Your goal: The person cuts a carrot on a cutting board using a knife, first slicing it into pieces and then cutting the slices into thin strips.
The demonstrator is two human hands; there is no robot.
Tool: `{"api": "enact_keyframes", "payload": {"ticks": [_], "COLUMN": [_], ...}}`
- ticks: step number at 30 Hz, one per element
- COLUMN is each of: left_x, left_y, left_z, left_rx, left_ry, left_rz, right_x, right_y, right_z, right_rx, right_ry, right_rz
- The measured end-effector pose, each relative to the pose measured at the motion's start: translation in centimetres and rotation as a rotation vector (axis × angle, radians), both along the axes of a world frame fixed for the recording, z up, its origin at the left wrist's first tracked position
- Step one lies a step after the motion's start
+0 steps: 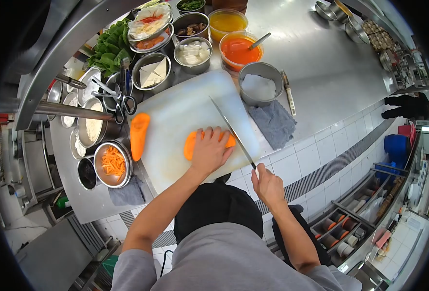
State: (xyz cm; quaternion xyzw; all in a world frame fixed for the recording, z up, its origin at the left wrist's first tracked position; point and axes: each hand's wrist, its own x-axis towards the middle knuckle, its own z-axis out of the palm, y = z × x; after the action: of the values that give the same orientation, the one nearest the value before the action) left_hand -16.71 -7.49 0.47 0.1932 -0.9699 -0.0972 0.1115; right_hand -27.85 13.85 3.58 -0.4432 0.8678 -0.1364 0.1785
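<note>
Carrot (189, 146) at centre of frame, on the board (185, 104), partly hidden beneath the left hand (210, 149), palm down, holding it. Knife (232, 128) in the right hand's (268, 185) closed grip, handle mostly covered, past the board's lower right edge; blade slanting to upper left. Open room on the board above. Second carrot (138, 136) at its left edge. Left-side bowls (92, 127) partly behind a bar (74, 110).

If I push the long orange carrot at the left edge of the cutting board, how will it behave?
The carrot would probably stay stiff, because it looks thick and solid. It may roll a little, as its visible side looks rounded. Its surface looks smooth, so it might also slide on the cutting board.
</note>
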Motion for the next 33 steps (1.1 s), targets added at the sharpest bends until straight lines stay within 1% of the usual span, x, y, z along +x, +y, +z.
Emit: {"api": "enact_keyframes", "payload": {"ticks": [3, 5, 6, 8, 9, 11, 14, 17, 21, 33], "left_x": [-0.5, -0.6, -0.4, 0.5, 1.2, 2.7, 3.5, 3.4, 3.7, 4.1], "left_y": [0.1, 0.0, 0.0, 0.1, -0.2, -1.0, -1.0, -0.7, -0.4, 0.7], "left_z": [-0.6, -0.3, 0.0, 0.5, 0.6, 0.7, -1.8, -1.6, -1.8, -1.7], "left_rx": [0.005, 0.123, 0.122, 0.032, 0.031, 0.068, 0.025, 0.060, 0.045, 0.053], "left_ry": [-0.047, -0.185, -0.185, -0.012, -0.012, -0.098, -0.083, -0.055, -0.044, -0.041], "left_rz": [0.046, 0.074, 0.075, 0.038, 0.039, -0.032, -0.028, 0.012, 0.025, -0.005], "right_x": [0.1, 0.1, 0.1, -0.1, -0.2, -0.2, -0.3, -0.8, -0.9, -1.1], "right_y": [-0.1, -0.1, -0.1, 0.0, 0.1, 0.1, 0.1, 0.1, 0.2, 1.2], "right_z": [0.1, 0.4, 0.3, 0.3, 0.3, 0.3, 0.1, 0.4, 0.5, 0.9], "right_rx": [0.035, 0.060, 0.060, 0.073, 0.072, 0.097, 0.121, 0.135, 0.128, 0.106], "right_ry": [-0.012, -0.021, -0.021, 0.001, 0.002, 0.027, 0.064, 0.078, 0.083, 0.087], "right_rz": [-0.010, 0.002, 0.002, 0.017, 0.018, 0.028, 0.052, 0.061, 0.084, 0.130]}}
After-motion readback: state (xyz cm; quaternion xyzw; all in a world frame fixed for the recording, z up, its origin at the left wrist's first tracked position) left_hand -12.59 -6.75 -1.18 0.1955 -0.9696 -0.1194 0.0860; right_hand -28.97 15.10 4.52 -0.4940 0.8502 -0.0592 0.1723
